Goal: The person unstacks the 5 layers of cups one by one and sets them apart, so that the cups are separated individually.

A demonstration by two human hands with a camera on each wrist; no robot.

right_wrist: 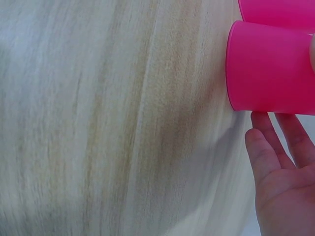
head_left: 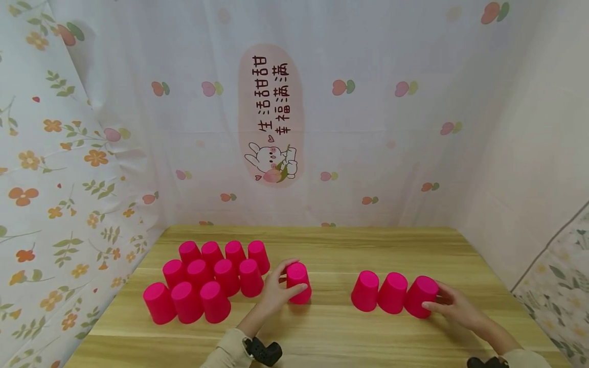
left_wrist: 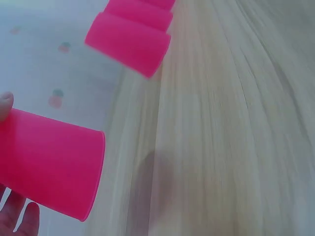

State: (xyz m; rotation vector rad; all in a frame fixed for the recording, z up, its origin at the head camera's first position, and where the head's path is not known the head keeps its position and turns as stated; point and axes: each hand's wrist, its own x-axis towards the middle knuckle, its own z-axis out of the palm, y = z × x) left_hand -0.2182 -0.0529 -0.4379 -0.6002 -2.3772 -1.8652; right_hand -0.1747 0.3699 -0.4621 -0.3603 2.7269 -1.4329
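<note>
In the head view my left hand (head_left: 276, 291) grips a pink cup (head_left: 299, 286) that is upside down, its thumb on the near side and fingers round the far side. The left wrist view shows the same cup (left_wrist: 49, 162) between thumb and fingers; whether its rim touches the table I cannot tell. Over on the right, my right hand (head_left: 460, 306) holds another upturned pink cup (head_left: 421, 297) from its right side. That cup is the rightmost of three in a row, beside the middle cup (head_left: 392, 294) and the left one (head_left: 365, 292). The right wrist view shows fingers (right_wrist: 266, 152) against its wall.
Several more upturned pink cups stand in three rows on the left, among them a near corner cup (head_left: 159, 304) and a far one (head_left: 258, 256). The wooden table (head_left: 331, 337) reaches back to a patterned curtain (head_left: 377, 153); floral cloth (head_left: 69, 204) hangs at the left.
</note>
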